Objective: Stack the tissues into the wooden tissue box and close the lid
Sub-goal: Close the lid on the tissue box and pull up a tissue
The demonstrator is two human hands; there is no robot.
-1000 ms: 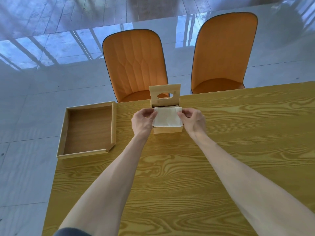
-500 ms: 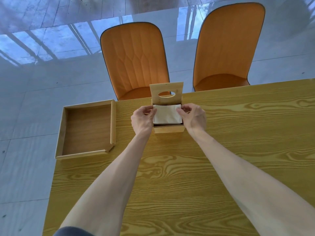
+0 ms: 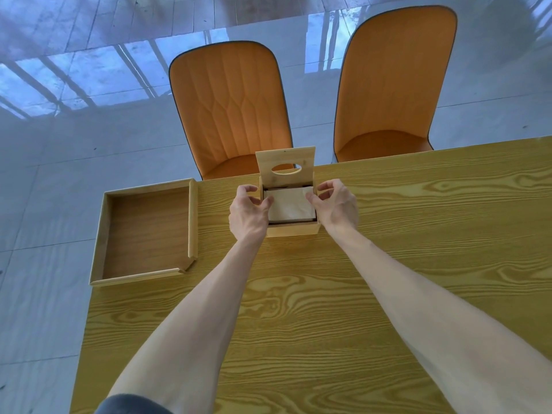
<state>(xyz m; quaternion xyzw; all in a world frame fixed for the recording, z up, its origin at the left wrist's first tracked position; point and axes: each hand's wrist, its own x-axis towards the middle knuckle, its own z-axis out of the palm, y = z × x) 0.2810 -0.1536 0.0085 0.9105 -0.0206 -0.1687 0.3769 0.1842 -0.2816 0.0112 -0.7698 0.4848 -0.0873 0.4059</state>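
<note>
Pale bamboo made up the small square wooden tissue box (image 3: 291, 231), which sat just above the middle of the frame on the yellow wood-grain table (image 3: 298, 309), near its far edge. Its hinged lid (image 3: 285, 162), a flat panel with an oval slot, stood upright at the back of the box. A white folded stack of tissues (image 3: 291, 206) lay inside the open box, its top sitting a little below the rim, with dark gaps showing along the far and near walls.

The left hand (image 3: 248, 216) flanked the box on the left side of the picture, fingers curled loosely and spread, with its thumb tip reaching over the rim to the left edge of the tissues. The right hand (image 3: 336, 204) mirrored it on the other side, fingers arched and parted, thumb tip at the right edge of the stack. Neither hand was closed around anything; whether the thumbs actually pressed the paper could not be told.

To the left, at the table's corner, lay a shallow rectangular wooden tray (image 3: 143, 279). Two orange upholstered chairs (image 3: 230, 106) stood beyond the table in the upper part of the frame, over a glossy grey floor (image 3: 59, 144).
</note>
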